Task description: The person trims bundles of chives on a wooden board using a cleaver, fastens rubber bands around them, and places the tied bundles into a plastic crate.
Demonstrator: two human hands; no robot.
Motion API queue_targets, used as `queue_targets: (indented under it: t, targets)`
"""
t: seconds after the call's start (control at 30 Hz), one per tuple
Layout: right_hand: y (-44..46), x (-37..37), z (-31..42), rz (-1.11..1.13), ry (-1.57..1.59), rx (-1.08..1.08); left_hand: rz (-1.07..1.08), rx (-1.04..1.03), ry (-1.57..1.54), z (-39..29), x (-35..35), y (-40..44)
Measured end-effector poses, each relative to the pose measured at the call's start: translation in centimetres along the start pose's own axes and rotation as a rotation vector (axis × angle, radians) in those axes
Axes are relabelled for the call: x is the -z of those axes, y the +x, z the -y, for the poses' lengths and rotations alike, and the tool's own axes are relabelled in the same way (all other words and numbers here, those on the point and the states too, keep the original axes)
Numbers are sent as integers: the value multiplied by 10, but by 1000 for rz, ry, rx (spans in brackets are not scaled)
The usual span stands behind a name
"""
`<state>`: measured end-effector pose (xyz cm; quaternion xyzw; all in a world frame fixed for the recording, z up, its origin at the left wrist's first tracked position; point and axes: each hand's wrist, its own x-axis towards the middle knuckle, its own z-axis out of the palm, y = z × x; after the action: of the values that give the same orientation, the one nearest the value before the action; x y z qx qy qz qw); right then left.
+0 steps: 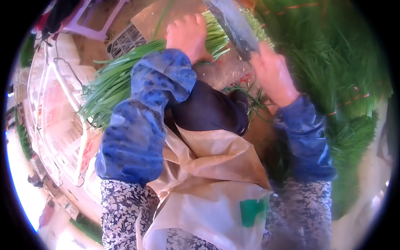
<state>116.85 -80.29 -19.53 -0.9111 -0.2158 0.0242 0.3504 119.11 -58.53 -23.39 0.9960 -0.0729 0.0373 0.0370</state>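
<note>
My left hand (188, 38) is closed over a bundle of long green stalks (121, 77), near their pale cut ends at the upper middle. The leafy ends fan out to the lower left, past my blue sleeve. My right hand (273, 75) grips a large knife (235, 25), its handle hidden in my fingers. The wide grey blade points up and to the left, lying across or just above the pale stalk ends (256, 25). Beneath the stalks is a worn board (221, 75) with small red bits on it.
More green bundles (341, 54), tied with red bands, are piled along the right. Pale plastic crates (62, 116) stand at the left. A grey crate (125, 41) and a light purple stool (93, 21) are at the upper left. A beige apron (216, 166) covers my lap.
</note>
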Motion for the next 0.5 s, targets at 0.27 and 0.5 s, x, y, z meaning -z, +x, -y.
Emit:
queue_targets:
  t: [0.27, 0.5]
  targets:
    - [15, 3, 20, 239, -476, -154, -118, -71, 90, 5, -18, 4]
    - [42, 0, 14, 221, -280, -80, -89, -57, 84, -9, -3, 8]
